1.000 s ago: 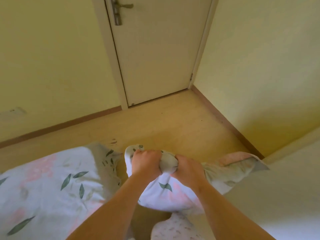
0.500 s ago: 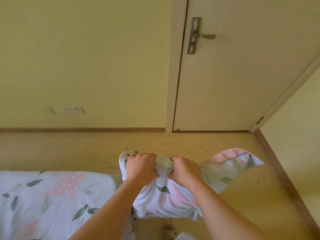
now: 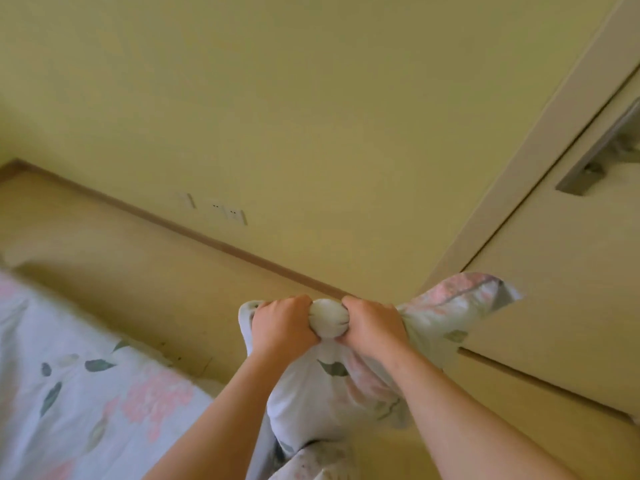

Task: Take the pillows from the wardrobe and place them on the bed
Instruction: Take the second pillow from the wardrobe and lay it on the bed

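Floral pillow [image 3: 311,393], left hand [image 3: 282,327], right hand [image 3: 372,329] gripping

Person: only hands and forearms in view.
Left hand [image 3: 282,323]: bare; back of hand and rounded knuckle row showing.
Right hand [image 3: 374,325]: bare; back of hand showing, with broad knuckle ridge and thumb base. Fingertips and nails hidden on both hands.
Left forearm [image 3: 221,420]: bare from wrist to bottom edge of view, smooth, looks wider toward that edge.
Right forearm [image 3: 460,410]: same, bare down to bottom edge.
Speckled fabric [image 3: 318,460] between forearms at bottom edge: pale, small dark flecks; garment or bedding, cannot tell.
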A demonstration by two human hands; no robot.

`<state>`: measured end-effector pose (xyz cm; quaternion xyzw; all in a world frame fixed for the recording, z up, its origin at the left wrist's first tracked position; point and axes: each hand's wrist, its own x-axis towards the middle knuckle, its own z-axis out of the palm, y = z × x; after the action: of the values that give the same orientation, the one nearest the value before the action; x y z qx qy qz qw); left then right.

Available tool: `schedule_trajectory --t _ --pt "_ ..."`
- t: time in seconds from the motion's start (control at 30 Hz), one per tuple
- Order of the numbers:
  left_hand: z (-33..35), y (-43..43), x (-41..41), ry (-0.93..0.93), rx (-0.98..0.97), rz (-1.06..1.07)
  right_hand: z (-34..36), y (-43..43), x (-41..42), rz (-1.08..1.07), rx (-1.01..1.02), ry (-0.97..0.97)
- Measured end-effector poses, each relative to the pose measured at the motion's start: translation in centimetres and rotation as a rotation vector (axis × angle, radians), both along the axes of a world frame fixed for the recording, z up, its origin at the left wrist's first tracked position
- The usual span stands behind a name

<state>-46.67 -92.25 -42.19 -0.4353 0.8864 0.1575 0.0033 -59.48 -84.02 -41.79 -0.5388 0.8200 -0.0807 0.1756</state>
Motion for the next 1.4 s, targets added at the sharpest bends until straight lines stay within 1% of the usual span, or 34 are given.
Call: schedule_trajectory --t 0.17,0.3,0.4,0.47,0.6,0.77,0.87,1.0,1.17,1.4 --pt "-0.1 -10.3 -3.4 0.039 0.090 0.116 0.9 -12.0 -4.3 0.146 0.109 0.009" --pt "0.6 -17.2 -3.3 0.065 0.127 0.265 1.3 -20.7 -5.1 0.270 0.095 0.002" --pt "0.5 -20.8 -2.2 0.086 0.137 0.378 0.9 -25.9 -4.4 0.366 0.082 -0.053" --pt "0.3 -23.2 -1.4 0.093 0.110 0.460 0.7 -29.4 -3.8 0.431 0.068 -0.098" --pt "0.3 -28.4 0.0 0.051 -0.008 0.586 0.5 -36.6 -2.4 0.548 0.045 -0.163" --pt "1.2 -35.4 1.2 0.008 -0.041 0.717 0.4 -45.9 -1.1 0.711 0.104 -0.230" --pt "2.4 -39.3 2.2 0.000 -0.070 0.793 1.2 -51.0 0.0 0.792 0.084 -0.259" --pt "3.6 -43.9 4.1 -0.044 -0.108 0.893 2.0 -56.7 2.5 0.873 0.060 -0.279" --pt "3.6 -47.2 7.2 -0.076 -0.113 0.984 2.3 -60.7 5.9 0.919 0.030 -0.316" --pt "2.9 -52.4 12.7 -0.060 -0.115 1.060 1.9 -66.8 11.9 1.000 0.123 -0.323"
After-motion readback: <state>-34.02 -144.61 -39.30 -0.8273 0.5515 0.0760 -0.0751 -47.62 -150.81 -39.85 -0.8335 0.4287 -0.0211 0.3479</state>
